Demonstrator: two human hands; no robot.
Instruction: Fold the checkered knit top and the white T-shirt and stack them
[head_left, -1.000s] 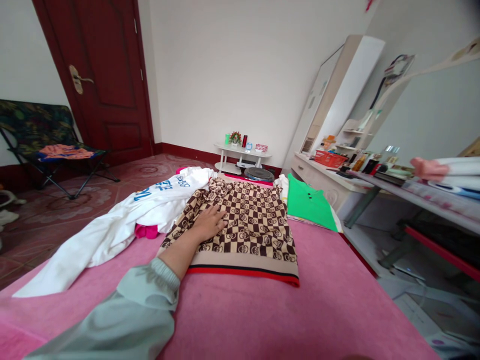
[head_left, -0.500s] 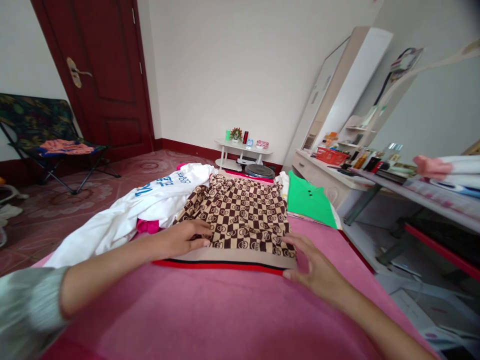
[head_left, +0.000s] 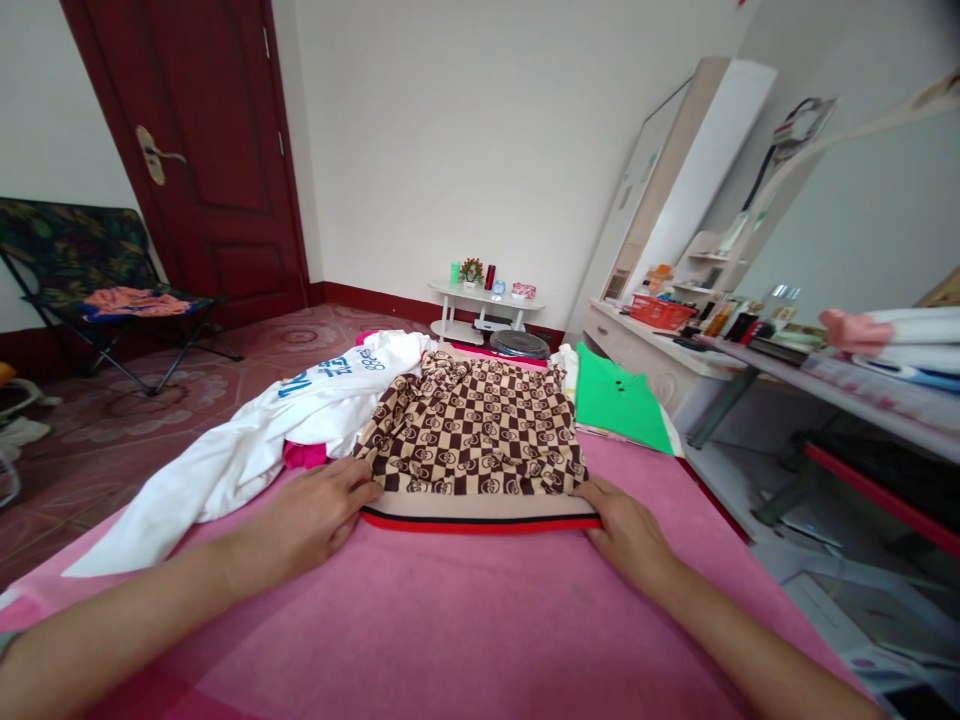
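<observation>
A brown and beige checkered garment (head_left: 480, 425) with a beige, black and red hem band lies spread on the pink bed cover (head_left: 420, 620). My left hand (head_left: 330, 505) is closed on the left end of the band, and my right hand (head_left: 619, 520) grips the right end. Between them the band runs nearly straight. To the left of the garment lies a white top (head_left: 300, 410) with blue lettering, one sleeve reaching toward me. A folded green shirt (head_left: 622, 400) rests to its right.
A folding chair (head_left: 97, 270) with clothes on it stands near the dark red door (head_left: 202, 150). Beyond the bed is a small white table (head_left: 487, 295). On the right, a dressing table (head_left: 660, 345) carries a red basket (head_left: 660, 311) and bottles.
My left hand has moved left and closed on the band's left end. My right hand, open before, has closed on the right end. The band now looks straighter.
</observation>
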